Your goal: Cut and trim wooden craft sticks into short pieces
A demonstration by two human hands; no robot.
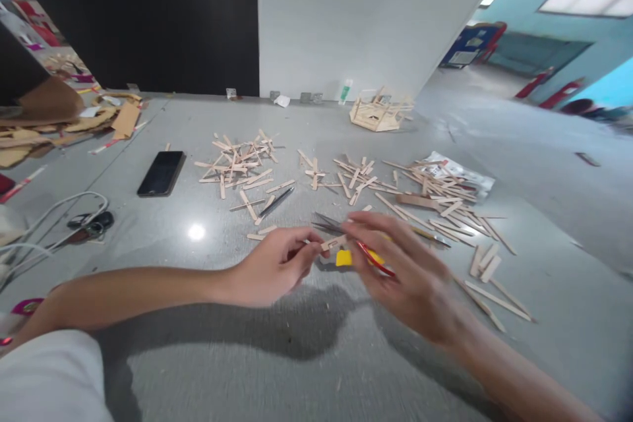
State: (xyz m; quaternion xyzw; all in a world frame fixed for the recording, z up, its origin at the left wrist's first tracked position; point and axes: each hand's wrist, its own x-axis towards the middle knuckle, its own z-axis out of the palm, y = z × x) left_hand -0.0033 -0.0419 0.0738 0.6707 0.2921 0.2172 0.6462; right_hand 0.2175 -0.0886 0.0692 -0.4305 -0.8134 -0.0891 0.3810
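My left hand pinches a short piece of wooden craft stick between thumb and fingers; a small dark outline or slot shows on it. Fingers of my right hand are wrapped round a pair of scissors with red handles. Its slightly parted blades point left, just above the stick piece. Under the right hand, a flat yellow object is partly hidden. A dark pen lies on the table beyond the left hand, beside loose craft sticks.
Piles of craft sticks spread across the grey table, more on the right by a plastic wrapper. At the back stand a small wooden stick structure and a white-green tube. A phone and cables lie left.
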